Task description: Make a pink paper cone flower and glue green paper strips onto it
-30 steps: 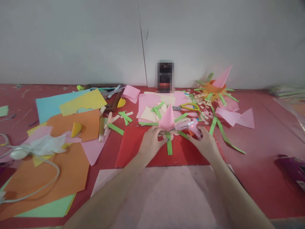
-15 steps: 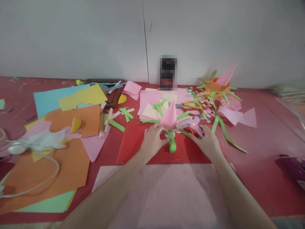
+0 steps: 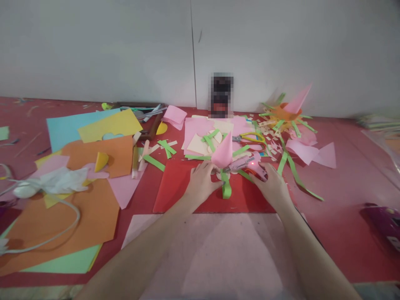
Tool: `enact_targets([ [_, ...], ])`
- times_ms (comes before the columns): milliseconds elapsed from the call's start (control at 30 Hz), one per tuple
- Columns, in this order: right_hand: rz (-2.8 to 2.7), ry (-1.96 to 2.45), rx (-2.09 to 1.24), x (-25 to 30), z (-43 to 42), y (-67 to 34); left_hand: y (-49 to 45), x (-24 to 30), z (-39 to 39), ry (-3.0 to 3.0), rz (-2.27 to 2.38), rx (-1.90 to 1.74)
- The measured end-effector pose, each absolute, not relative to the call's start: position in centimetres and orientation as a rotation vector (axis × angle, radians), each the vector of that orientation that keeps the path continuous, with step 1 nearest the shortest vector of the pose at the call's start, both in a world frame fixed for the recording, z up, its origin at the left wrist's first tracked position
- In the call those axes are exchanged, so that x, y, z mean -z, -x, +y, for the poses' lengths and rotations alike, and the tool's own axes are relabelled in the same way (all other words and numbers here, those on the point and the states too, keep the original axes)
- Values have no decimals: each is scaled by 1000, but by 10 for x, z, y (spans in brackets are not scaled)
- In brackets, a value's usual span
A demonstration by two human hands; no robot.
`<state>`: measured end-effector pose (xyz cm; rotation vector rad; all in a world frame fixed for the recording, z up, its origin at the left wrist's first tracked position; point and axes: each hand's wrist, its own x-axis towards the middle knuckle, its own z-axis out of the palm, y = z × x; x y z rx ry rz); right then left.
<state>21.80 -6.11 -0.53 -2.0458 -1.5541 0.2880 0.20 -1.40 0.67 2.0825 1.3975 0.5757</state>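
Observation:
A pink paper cone [image 3: 223, 153] stands on a red sheet [image 3: 178, 187], with green paper strips fanning out from its base. My left hand [image 3: 201, 183] rests at the cone's left base, fingers pinched on the paper there. One green strip [image 3: 226, 188] curls up in front of the cone. My right hand [image 3: 271, 186] grips a pink glue gun [image 3: 250, 163] with a lit red light, its nozzle aimed at the cone's base.
Coloured paper sheets [image 3: 103, 156] and a white cable [image 3: 46, 246] cover the left. Yellow scissors [image 3: 251, 137], an orange-and-pink paper flower [image 3: 286, 112] and green strips lie at the right. A blurred dark object [image 3: 221, 95] stands against the wall. A purple item [image 3: 386, 221] sits far right.
The green strip in front of the cone has curled up from lying flat. The glue gun's nozzle has moved closer to the cone's base. Both hands stayed about the cone.

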Motion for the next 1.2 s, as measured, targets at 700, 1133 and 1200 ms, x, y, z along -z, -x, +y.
enact_targets([
  [700,-1551,1995,-264,8,-60,-219,-3,-11,-19,-2186,1316,-539],
  [1133,-1579,1977,-243,10,-59,-222,-2,-8,-16,-2165,1239,-545],
  [1200,-1587,1965,-246,9,-59,-223,-1,-6,-15,-2163,1232,-559],
])
